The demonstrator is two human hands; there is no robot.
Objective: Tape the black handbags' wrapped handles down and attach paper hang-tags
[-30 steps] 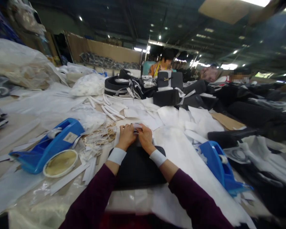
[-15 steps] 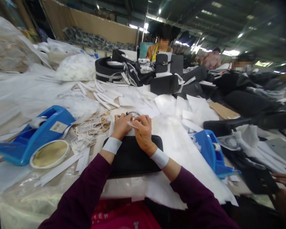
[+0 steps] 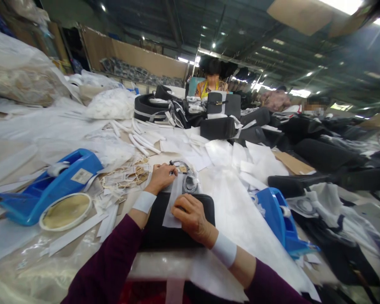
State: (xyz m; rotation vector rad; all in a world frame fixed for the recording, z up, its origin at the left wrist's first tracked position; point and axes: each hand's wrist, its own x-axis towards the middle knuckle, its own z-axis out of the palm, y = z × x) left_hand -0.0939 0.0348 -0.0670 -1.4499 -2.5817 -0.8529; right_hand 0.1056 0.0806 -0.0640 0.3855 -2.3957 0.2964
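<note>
A translucent white strip [image 3: 170, 218] lies lengthwise over a flat black case [image 3: 155, 234] with rounded corners, directly before me. My left hand [image 3: 161, 178] is closed, its fingertips pinching the strip's far end just beyond the case. The fingers of my right hand [image 3: 191, 216] are curled against the strip near its close end, above the black surface; the thumb is partly hidden. Just past the case, touching its far edge, sits a coiled clear-wrapped strap or cord [image 3: 190, 182], too small to make out fully. Each wrist wears a pale band.
Blue tape dispensers stand left [image 3: 61, 181] and right [image 3: 277, 219]. Near the left one are a round white-rimmed dish [image 3: 66, 212] and a pile of stringed tags [image 3: 123, 179]. White sheets [image 3: 231, 202] spread to the right. Black bags [image 3: 220, 128] are heaped behind; a person [image 3: 212, 86] sits beyond.
My right hand has moved toward me and down, drawing the strip out over the case. The hands have parted, uncovering the coiled item. The camera view has tilted upward.
</note>
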